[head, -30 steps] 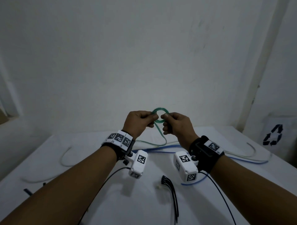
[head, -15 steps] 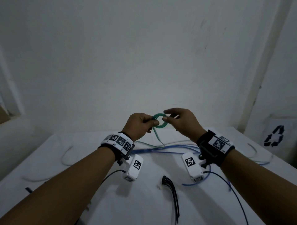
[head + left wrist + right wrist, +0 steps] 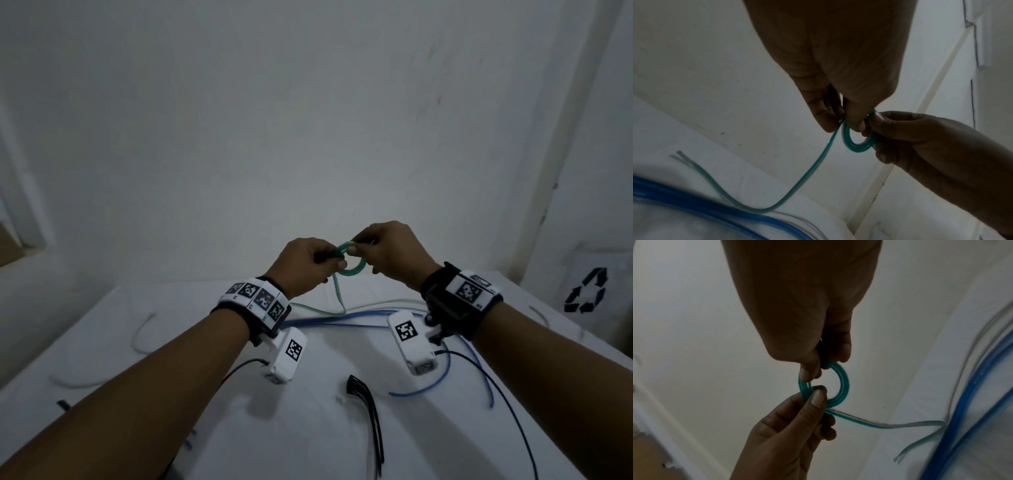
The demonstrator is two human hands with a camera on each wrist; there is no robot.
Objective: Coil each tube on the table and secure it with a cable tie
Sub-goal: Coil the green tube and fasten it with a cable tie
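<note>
Coil (image 3: 352,265) pinched between left hand (image 3: 303,265) and right hand (image 3: 390,251) (raised).

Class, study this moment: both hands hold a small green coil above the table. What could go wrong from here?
1. The green tube is held only by fingertip pinches of the left hand and right hand; a slip could let it spring open.
2. Its loose tail lies by the blue tubes and may snag them.
3. The cable ties lie on the table; reaching needs a free hand.

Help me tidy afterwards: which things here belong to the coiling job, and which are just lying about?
In the job:
green tube, pinched by left hand and right hand
blue tubes
clear tubes
cable ties

Lying about:
recycling sign
</note>
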